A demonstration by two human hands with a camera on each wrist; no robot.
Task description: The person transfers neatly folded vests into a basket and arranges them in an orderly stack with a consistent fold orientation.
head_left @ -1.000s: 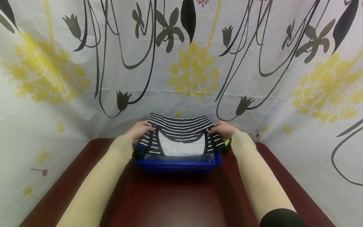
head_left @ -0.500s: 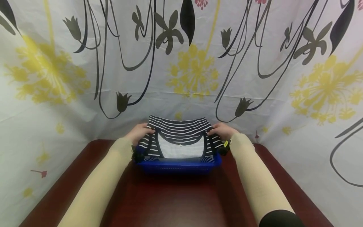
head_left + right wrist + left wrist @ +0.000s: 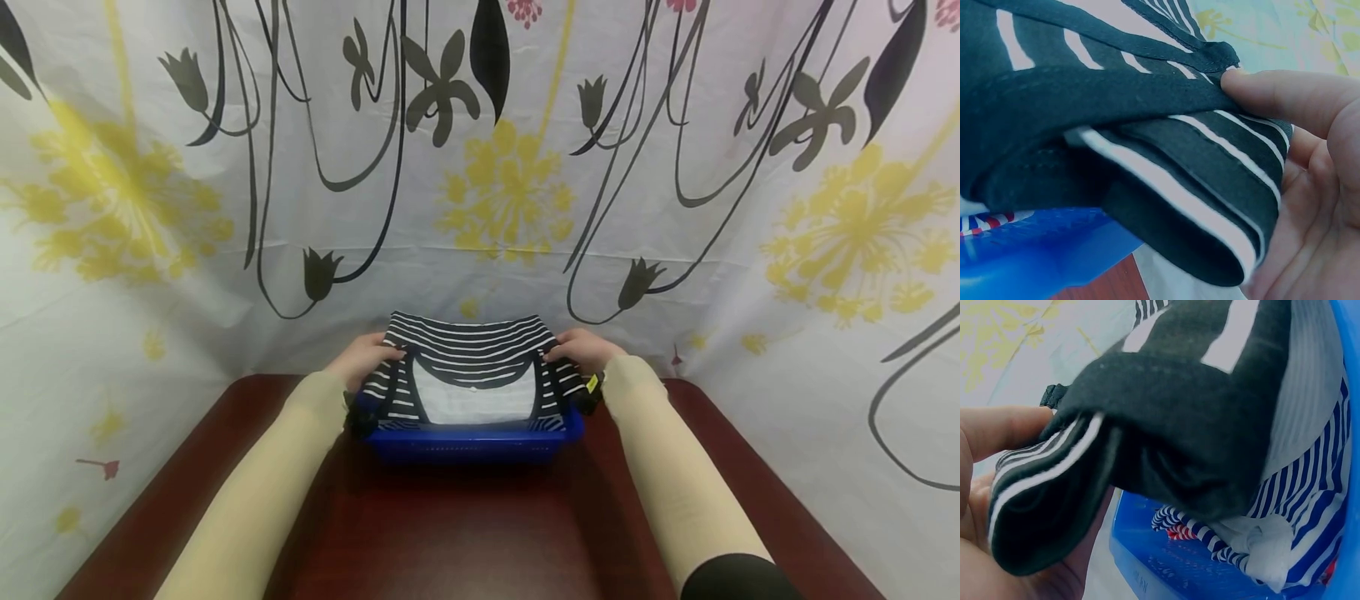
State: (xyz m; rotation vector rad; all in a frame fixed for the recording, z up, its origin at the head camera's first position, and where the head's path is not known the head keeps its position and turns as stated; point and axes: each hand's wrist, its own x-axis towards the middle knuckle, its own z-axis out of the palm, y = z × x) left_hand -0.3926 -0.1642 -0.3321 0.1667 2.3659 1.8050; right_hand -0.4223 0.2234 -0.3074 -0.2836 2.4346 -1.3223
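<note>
A black-and-white striped top (image 3: 472, 342) with a pale inner panel and black trim hangs spread between both hands. My left hand (image 3: 365, 360) grips its left side, the thumb (image 3: 1010, 428) on the black-edged cloth in the left wrist view. On the other side my right hand (image 3: 588, 348) pinches the fabric, its thumb (image 3: 1279, 94) over the trim. A loop of striped cloth droops beside each hand. Below and partly behind the top stands a blue plastic basket (image 3: 472, 450). Inside lies blue-and-white striped clothing (image 3: 1329, 500), mostly hidden in the head view.
The basket stands on a dark red table (image 3: 457, 533), near its far edge. A patterned white curtain (image 3: 480, 275) hangs behind the table and along both sides. Small red-and-white striped bits (image 3: 1182, 532) show in the basket.
Both hands have lowered the striped top a little, bringing its lower edge closer to the basket's front rim. Their grip on the cloth looks the same. The head view has shifted slightly.
</note>
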